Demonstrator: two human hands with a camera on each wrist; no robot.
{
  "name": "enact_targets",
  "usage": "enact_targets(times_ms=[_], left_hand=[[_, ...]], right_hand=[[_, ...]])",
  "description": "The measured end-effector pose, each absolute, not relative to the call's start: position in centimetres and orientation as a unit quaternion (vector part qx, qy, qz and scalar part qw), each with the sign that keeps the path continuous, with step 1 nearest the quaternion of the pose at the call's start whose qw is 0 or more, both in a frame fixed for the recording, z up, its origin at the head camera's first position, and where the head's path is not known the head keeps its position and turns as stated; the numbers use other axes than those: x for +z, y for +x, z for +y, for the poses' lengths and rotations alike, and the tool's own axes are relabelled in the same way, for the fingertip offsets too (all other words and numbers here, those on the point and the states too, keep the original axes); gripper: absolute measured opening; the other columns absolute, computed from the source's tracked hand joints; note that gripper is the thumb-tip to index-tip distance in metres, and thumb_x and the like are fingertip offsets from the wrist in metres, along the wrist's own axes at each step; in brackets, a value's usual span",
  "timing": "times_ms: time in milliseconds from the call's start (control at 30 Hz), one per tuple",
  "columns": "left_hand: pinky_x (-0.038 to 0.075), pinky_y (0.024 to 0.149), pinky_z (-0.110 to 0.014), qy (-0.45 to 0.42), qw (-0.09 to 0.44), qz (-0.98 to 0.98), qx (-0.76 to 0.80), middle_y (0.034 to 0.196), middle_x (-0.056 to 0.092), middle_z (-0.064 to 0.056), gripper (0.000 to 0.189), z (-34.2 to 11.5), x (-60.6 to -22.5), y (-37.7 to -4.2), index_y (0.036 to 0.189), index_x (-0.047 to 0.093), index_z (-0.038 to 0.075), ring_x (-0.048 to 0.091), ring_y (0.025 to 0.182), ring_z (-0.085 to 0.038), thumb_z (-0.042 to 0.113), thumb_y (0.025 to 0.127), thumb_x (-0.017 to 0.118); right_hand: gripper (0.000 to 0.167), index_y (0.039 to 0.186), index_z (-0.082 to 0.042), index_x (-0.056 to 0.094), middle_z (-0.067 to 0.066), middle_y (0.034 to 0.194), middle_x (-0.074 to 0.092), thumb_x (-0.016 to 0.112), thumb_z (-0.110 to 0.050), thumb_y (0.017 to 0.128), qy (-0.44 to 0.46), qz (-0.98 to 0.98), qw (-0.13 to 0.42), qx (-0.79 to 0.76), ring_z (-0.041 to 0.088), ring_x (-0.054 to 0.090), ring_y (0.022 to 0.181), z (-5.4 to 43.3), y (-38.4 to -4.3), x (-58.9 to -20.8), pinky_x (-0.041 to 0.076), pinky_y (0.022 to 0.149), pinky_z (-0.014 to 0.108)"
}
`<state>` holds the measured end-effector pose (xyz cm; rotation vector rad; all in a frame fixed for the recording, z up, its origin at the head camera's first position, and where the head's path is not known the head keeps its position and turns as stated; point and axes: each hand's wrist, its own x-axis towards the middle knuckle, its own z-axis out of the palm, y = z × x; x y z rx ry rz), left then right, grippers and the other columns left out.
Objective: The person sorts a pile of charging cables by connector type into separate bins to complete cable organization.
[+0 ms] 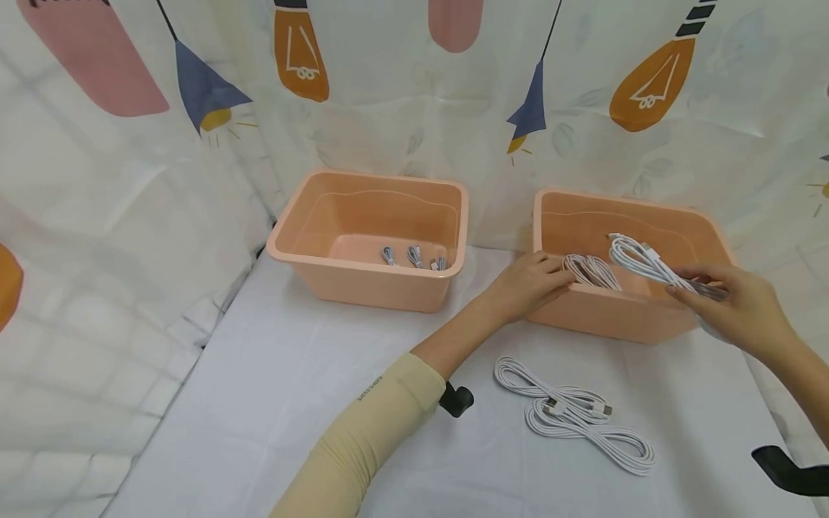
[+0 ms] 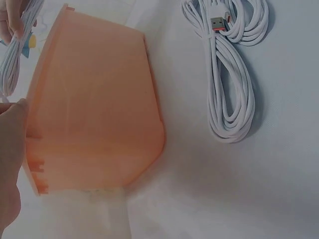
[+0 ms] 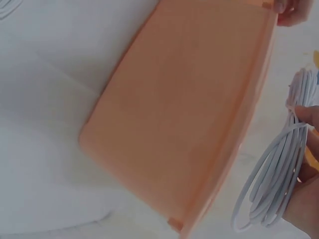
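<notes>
My left hand grips the near left corner of the right peach plastic bin. Its fingertips appear beside a bundle of white cables inside; contact with the bundle is unclear. Over the bin's right part, my right hand holds a coiled white charging cable between thumb and fingers. That coil hangs beside the bin wall in the right wrist view. Two coiled white USB cables lie on the table in front, one plug showing in the left wrist view.
To the left stands another peach bin with several small grey-white cable coils on its floor. White cloth covers the table. A patterned curtain hangs right behind both bins.
</notes>
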<state>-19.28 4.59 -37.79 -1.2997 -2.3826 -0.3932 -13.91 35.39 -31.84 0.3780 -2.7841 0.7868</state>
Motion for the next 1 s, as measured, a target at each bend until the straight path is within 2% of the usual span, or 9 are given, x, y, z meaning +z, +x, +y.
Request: enact_targets(times_ms=[100, 167, 300, 367, 533, 633, 800, 900, 1000], left_hand=[[0.049, 0.099, -0.029, -0.462, 0.201, -0.851, -0.15, 0.114, 0.073, 0.0, 0.02, 4.6, -37.9, -19.3, 0.12, 0.076, 0.017, 0.065, 0.11, -0.021, 0.024, 0.109, 0.061], [0.049, 0.097, -0.03, -0.458, 0.195, -0.853, -0.155, 0.115, 0.073, 0.0, 0.02, 4.6, -37.9, -19.3, 0.12, 0.076, 0.017, 0.065, 0.11, -0.02, 0.024, 0.109, 0.061], [0.049, 0.095, -0.032, -0.444, 0.168, -0.866, -0.157, 0.118, 0.072, 0.0, 0.021, 4.7, -37.7, -19.1, 0.122, 0.075, 0.018, 0.063, 0.112, -0.021, 0.025, 0.11, 0.06], [0.048, 0.095, -0.033, -0.44, 0.156, -0.871, -0.155, 0.119, 0.071, 0.0, 0.022, 4.6, -37.6, -19.1, 0.123, 0.074, 0.018, 0.062, 0.113, -0.021, 0.027, 0.11, 0.059], [0.048, 0.094, -0.033, -0.441, 0.147, -0.872, -0.154, 0.117, 0.071, 0.0, 0.022, 4.6, -37.4, -19.1, 0.123, 0.073, 0.018, 0.062, 0.114, -0.021, 0.027, 0.11, 0.058], [0.048, 0.092, -0.033, -0.442, 0.146, -0.872, -0.151, 0.115, 0.071, 0.001, 0.021, 4.8, -37.3, -19.1, 0.122, 0.074, 0.018, 0.062, 0.114, -0.02, 0.026, 0.11, 0.058], [0.048, 0.092, -0.033, -0.438, 0.136, -0.876, -0.149, 0.116, 0.071, 0.002, 0.021, 4.9, -37.2, -19.0, 0.122, 0.074, 0.019, 0.062, 0.115, -0.019, 0.027, 0.111, 0.057], [0.048, 0.093, -0.033, -0.434, 0.131, -0.879, -0.15, 0.117, 0.072, 0.002, 0.021, 4.9, -37.2, -19.0, 0.122, 0.074, 0.02, 0.062, 0.116, -0.019, 0.027, 0.111, 0.057], [0.049, 0.093, -0.033, -0.43, 0.128, -0.881, -0.149, 0.118, 0.073, 0.002, 0.021, 4.9, -37.1, -19.0, 0.122, 0.074, 0.021, 0.063, 0.117, -0.02, 0.027, 0.111, 0.058]], right_hand=[[0.029, 0.119, 0.009, 0.071, 0.033, 0.104, 0.068, 0.078, -0.004, 0.093, 0.117, -0.953, 0.095, 0.261, -0.013, 0.046, 0.085, 35.5, -14.5, -31.6, 0.033, 0.067, -0.004], [0.03, 0.12, 0.011, 0.07, 0.037, 0.11, 0.066, 0.077, -0.005, 0.095, 0.112, -0.956, 0.087, 0.257, -0.018, 0.043, 0.086, 35.5, -14.9, -31.4, 0.034, 0.064, -0.003], [0.031, 0.12, 0.013, 0.069, 0.04, 0.114, 0.065, 0.076, -0.004, 0.095, 0.118, -0.955, 0.087, 0.257, -0.026, 0.035, 0.087, 35.9, -15.9, -31.1, 0.034, 0.065, -0.003], [0.032, 0.121, 0.014, 0.068, 0.041, 0.116, 0.064, 0.075, -0.005, 0.096, 0.114, -0.958, 0.083, 0.251, -0.012, 0.053, 0.089, 36.0, -16.4, -30.9, 0.031, 0.065, -0.004], [0.034, 0.121, 0.015, 0.068, 0.041, 0.116, 0.064, 0.074, -0.008, 0.097, 0.098, -0.963, 0.078, 0.24, -0.009, 0.053, 0.086, 36.3, -17.5, -30.6, 0.031, 0.064, -0.002], [0.033, 0.12, 0.014, 0.069, 0.04, 0.116, 0.065, 0.074, -0.009, 0.097, 0.092, -0.965, 0.077, 0.232, -0.018, 0.038, 0.083, 36.5, -18.0, -30.4, 0.032, 0.063, -0.001], [0.034, 0.121, 0.014, 0.068, 0.041, 0.116, 0.064, 0.072, -0.012, 0.099, 0.084, -0.97, 0.069, 0.218, 0.018, 0.06, 0.089, 36.6, -18.9, -30.2, 0.032, 0.06, 0.002], [0.036, 0.123, 0.014, 0.066, 0.042, 0.12, 0.061, 0.07, -0.015, 0.102, 0.072, -0.972, 0.052, 0.217, 0.05, 0.056, 0.101, 36.6, -19.4, -30.0, 0.033, 0.058, 0.008], [0.038, 0.125, 0.014, 0.064, 0.042, 0.123, 0.059, 0.067, -0.018, 0.104, 0.062, -0.973, 0.038, 0.217, 0.055, 0.053, 0.106, 36.6, -20.0, -29.8, 0.035, 0.057, 0.012]])
